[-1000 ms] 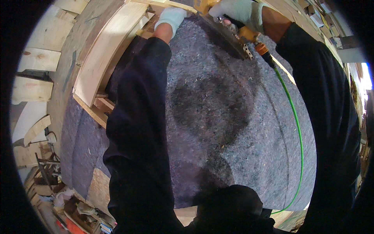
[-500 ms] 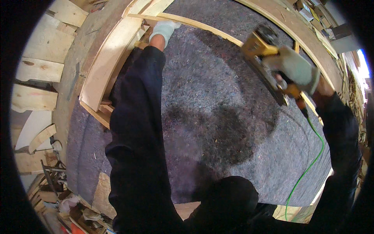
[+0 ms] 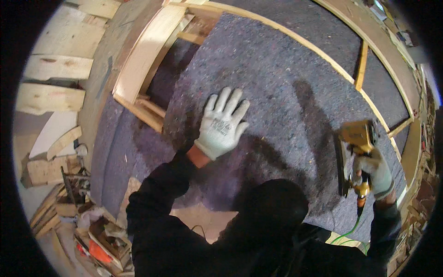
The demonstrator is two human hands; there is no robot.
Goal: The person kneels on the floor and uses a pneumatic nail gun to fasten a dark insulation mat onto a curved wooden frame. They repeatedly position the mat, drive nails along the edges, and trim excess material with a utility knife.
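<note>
My left hand [image 3: 221, 122], in a light work glove, lies spread flat on a grey felt sheet [image 3: 277, 134]. The felt covers a wooden frame [image 3: 150, 51], with open gaps between its slats at the upper left. Gloved as well, my right hand [image 3: 376, 171] is wrapped round the handle of a yellow-and-black pneumatic staple gun [image 3: 357, 134] near the right edge of the felt. A green air hose [image 3: 354, 227] runs from the gun's handle end toward my body. Whether the gun's nose touches the frame cannot be made out.
Cut wooden boards [image 3: 60, 67] are stacked along the left. At the lower left stands a box [image 3: 104, 244] of scraps with something orange inside. A curved wooden rail [image 3: 286, 32] and a short cross strut [image 3: 362, 64] edge the far side. Wood scraps pile up at the right.
My left hand has come back from the frame's far slat to lie flat mid-felt. My right hand has brought the staple gun nearer and to the right. The view has shifted.
</note>
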